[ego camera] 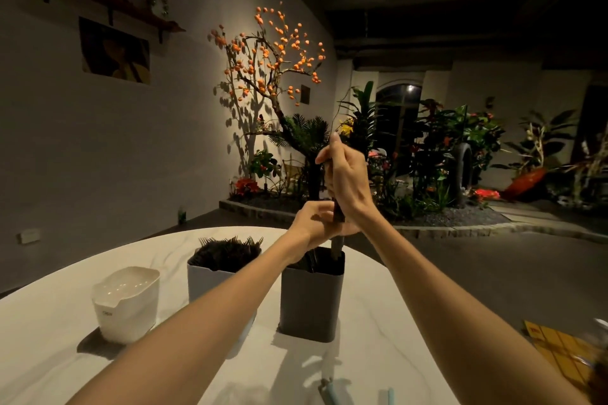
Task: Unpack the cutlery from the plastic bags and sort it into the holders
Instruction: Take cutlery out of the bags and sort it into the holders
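While the right hand (345,174) grips a dark bundle (338,214) of cutlery, its long axis stands near upright, lower end dipping into the dark holder (311,296) straight below the grip. The left hand (316,220), just under the right, pinches the bundle; I cannot tell whether plastic still wraps it. A loose grip could spill pieces onto the bench (378,339), or tip the holder toward the fork holder (210,279) to its left.

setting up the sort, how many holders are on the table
3: a white holder at the left, a light grey holder full of dark forks in the middle, and a dark grey holder under both hands. None other shows.
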Motion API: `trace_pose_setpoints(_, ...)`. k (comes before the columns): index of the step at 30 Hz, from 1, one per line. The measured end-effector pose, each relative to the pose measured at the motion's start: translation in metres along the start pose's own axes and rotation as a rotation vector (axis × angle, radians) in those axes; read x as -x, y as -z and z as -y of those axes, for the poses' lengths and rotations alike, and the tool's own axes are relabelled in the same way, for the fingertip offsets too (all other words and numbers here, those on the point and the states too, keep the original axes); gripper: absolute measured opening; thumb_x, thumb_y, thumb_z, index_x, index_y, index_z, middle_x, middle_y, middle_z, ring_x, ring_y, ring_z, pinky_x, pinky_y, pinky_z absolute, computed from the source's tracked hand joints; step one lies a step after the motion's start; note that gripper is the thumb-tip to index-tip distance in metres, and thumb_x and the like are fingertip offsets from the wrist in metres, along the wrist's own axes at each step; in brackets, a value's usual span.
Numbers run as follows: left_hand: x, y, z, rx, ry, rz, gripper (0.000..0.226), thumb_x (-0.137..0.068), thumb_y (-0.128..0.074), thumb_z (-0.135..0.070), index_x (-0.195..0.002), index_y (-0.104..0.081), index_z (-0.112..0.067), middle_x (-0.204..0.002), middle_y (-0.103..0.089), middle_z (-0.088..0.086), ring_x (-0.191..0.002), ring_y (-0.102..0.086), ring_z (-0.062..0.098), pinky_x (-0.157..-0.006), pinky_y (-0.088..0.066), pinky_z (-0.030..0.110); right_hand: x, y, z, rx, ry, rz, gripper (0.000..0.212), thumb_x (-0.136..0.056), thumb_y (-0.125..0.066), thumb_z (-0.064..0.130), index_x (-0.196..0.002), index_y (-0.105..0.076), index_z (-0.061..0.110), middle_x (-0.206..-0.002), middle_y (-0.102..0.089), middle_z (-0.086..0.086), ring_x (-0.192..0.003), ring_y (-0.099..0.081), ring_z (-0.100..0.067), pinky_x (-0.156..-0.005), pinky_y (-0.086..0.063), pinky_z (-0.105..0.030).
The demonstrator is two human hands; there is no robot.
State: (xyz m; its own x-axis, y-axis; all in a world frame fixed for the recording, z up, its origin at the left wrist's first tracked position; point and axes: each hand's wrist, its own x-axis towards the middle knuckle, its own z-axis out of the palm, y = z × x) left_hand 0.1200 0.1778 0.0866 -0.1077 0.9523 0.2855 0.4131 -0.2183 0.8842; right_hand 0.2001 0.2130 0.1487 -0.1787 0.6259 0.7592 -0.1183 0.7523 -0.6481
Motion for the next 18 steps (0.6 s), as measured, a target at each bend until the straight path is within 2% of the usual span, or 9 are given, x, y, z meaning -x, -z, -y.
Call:
trace_pose_setpoints(3, 0.001, 0.003, 0.029, -0.116, 0.049, -0.004, 0.051, -0.076, -0.086, -0.018, -0.123, -0.065, -0.026, -0.121, -0.066, -0.004, -0.119, -0.057, 0.017, -0.105, -0.045, 0.042, 0.014, 0.001, -0.046, 0.078, -0.069, -0.046, 0.049, -0.109, -0.036, 0.039, -0.079, -0.067, 0.013, -0.062, -0.055, 0.003, -0.059, -0.052, -0.013, -0.058, -0.043, -0.033)
trace_pose_setpoints(6, 0.007, 0.011, 0.055, -0.220, 0.055, -0.098, 0.067, -0.071, -0.079, -0.023, -0.132, -0.056, -0.036, -0.143, -0.048, -0.003, -0.131, -0.044, 0.018, -0.105, -0.046, 0.040, 0.033, -0.004, -0.085, 0.066, -0.223, -0.029, 0.038, -0.109, -0.036, 0.035, -0.092, -0.066, 0.019, -0.061, -0.050, 0.004, -0.058, -0.049, -0.010, -0.059, -0.040, -0.029)
trace_pose_setpoints(8, 0.009, 0.014, 0.068, -0.188, 0.062, -0.136, 0.065, -0.078, -0.071, -0.012, -0.139, -0.053, -0.028, -0.145, -0.047, -0.002, -0.122, -0.044, 0.013, -0.088, -0.045, 0.023, 0.047, -0.008, -0.104, 0.014, -0.359, 0.045, 0.030, -0.109, -0.037, 0.027, -0.101, -0.064, 0.016, -0.062, -0.049, 0.001, -0.058, -0.049, -0.011, -0.056, -0.040, -0.026)
trace_pose_setpoints(10, 0.011, 0.017, 0.078, -0.163, 0.093, -0.161, 0.063, -0.084, -0.064, -0.003, -0.142, -0.051, -0.025, -0.144, -0.049, 0.001, -0.114, -0.045, 0.011, -0.072, -0.040, 0.014, 0.059, -0.013, -0.116, 0.046, -0.468, 0.172, 0.028, -0.107, -0.038, 0.023, -0.105, -0.064, 0.013, -0.073, -0.057, -0.004, -0.069, -0.056, -0.018, -0.060, -0.048, -0.029)
trace_pose_setpoints(12, 0.012, 0.020, 0.086, -0.157, 0.128, -0.156, 0.064, -0.088, -0.062, -0.003, -0.146, -0.047, -0.025, -0.147, -0.048, 0.002, -0.118, -0.047, 0.013, -0.077, -0.041, 0.016, 0.062, -0.015, -0.124, 0.241, -0.476, 0.275, 0.032, -0.106, -0.038, 0.026, -0.106, -0.067, 0.012, -0.095, -0.063, -0.005, -0.091, -0.061, -0.020, -0.074, -0.050, -0.029)
trace_pose_setpoints(14, 0.015, 0.022, 0.093, -0.147, 0.144, -0.154, 0.066, -0.090, -0.061, -0.002, -0.149, -0.043, -0.022, -0.153, -0.044, 0.003, -0.133, -0.045, 0.018, -0.092, -0.041, 0.023, 0.061, -0.016, -0.126, 0.551, -0.345, 0.303, 0.035, -0.106, -0.037, 0.028, -0.103, -0.068, 0.013, -0.110, -0.061, -0.004, -0.105, -0.055, -0.020, -0.086, -0.044, -0.033)
trace_pose_setpoints(16, 0.017, 0.024, 0.097, -0.107, 0.154, -0.158, 0.065, -0.090, -0.059, 0.003, -0.149, -0.042, -0.019, -0.154, -0.044, 0.006, -0.139, -0.044, 0.022, -0.095, -0.043, 0.024, 0.062, -0.016, -0.124, 0.792, -0.274, 0.361, 0.035, -0.105, -0.033, 0.029, -0.090, -0.063, 0.016, -0.109, -0.060, -0.004, -0.104, -0.054, -0.023, -0.088, -0.041, -0.041)
trace_pose_setpoints(18, 0.019, 0.025, 0.098, -0.087, 0.161, -0.153, 0.066, -0.089, -0.059, 0.006, -0.149, -0.042, -0.019, -0.152, -0.044, 0.008, -0.131, -0.051, 0.023, -0.082, -0.048, 0.018, 0.064, -0.018, -0.124, 0.793, -0.334, 0.445, 0.035, -0.106, -0.034, 0.028, -0.084, -0.058, 0.016, -0.104, -0.061, -0.009, -0.098, -0.056, -0.026, -0.087, -0.046, -0.042)
